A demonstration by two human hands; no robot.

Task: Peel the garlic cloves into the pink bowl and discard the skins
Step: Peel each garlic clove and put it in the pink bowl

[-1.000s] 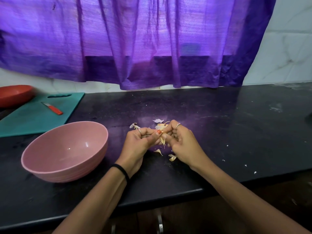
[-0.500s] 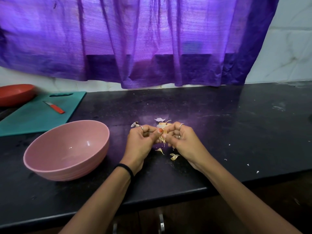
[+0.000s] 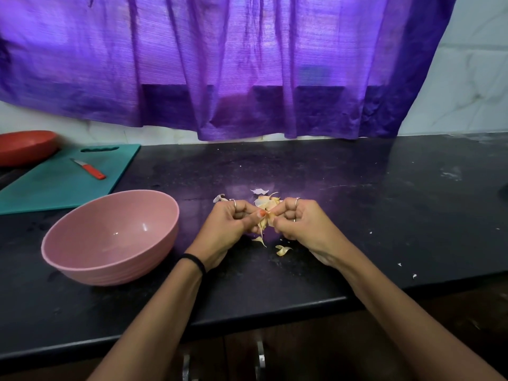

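Observation:
Both hands meet over the black counter, just right of the pink bowl (image 3: 110,237). My left hand (image 3: 228,226) and my right hand (image 3: 302,224) have curled fingers and pinch a garlic clove (image 3: 265,218) between their thumbs and fingertips. Papery skin hangs down from the clove. Loose garlic skins (image 3: 283,250) lie on the counter below and behind the hands. The bowl looks empty inside.
A teal cutting board (image 3: 55,182) with a small red-handled knife (image 3: 89,169) lies at the back left, beside a red bowl (image 3: 24,147). A purple curtain hangs behind the counter (image 3: 384,202). The counter's front edge runs just under my forearms.
The hands have stayed together on the clove, shifting only slightly; the fingers work at its skin. The bowl and the loose skins have not moved.

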